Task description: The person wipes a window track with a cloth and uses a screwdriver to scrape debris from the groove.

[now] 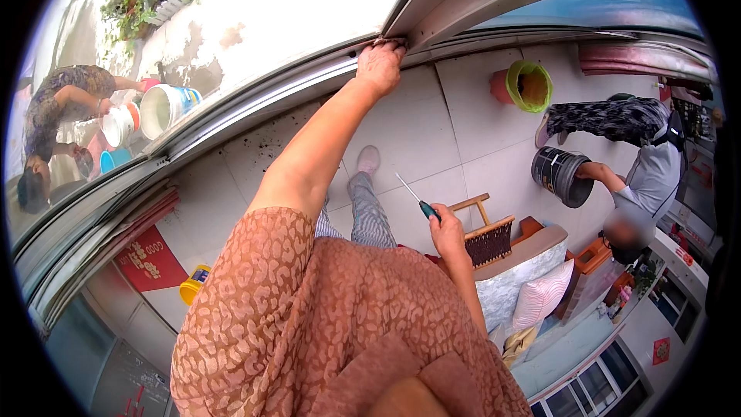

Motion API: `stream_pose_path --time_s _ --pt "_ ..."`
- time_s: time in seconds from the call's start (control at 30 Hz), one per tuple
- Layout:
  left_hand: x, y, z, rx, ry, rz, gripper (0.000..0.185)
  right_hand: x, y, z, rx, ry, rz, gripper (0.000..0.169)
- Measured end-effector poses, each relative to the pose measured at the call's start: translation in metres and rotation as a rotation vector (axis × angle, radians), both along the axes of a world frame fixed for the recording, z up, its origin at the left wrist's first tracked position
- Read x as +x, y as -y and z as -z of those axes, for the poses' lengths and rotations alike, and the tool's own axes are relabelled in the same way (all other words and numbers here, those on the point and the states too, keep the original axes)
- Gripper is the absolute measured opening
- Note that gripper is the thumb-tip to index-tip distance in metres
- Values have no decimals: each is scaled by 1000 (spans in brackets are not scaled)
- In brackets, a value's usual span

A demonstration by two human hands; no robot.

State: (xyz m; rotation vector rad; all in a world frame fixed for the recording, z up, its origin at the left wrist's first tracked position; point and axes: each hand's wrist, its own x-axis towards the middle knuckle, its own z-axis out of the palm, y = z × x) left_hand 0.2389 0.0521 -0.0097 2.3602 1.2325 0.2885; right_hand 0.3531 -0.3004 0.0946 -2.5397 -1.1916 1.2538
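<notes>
My left hand (381, 68) reaches forward to the track of a sliding door or window frame (278, 95). Its fingers press a brownish cloth or pad (389, 41) into the corner where the upright frame meets the track; most of that piece is hidden under the fingers. Lower right, my right hand (446, 229) holds a screwdriver (428, 210) by its dark green handle, the metal shaft pointing up and left over the tiled floor. The screwdriver touches nothing in front of it.
At right a person (648, 168) bends with a black bucket (561, 176). A lined bin (528, 86) stands near the track. A wooden stool (489, 237) and a sofa (521, 266) are beside my right arm. Dark debris (260, 147) lies on the tiles. Outside, another person (69, 92) handles buckets (168, 110).
</notes>
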Motion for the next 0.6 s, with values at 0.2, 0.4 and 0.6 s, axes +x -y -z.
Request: stream_pose_path --time_s 0.2,0.4,0.6 --pt "-7 -7 -2 -69 -30 47 43 -5 14 12 42 -14 -34 26" --pt "-4 0 3 35 -30 44 43 -13 16 11 -8 -17 -48 25" --pt "-21 5 -4 70 -101 68 42 -16 18 7 -27 6 -93 26"
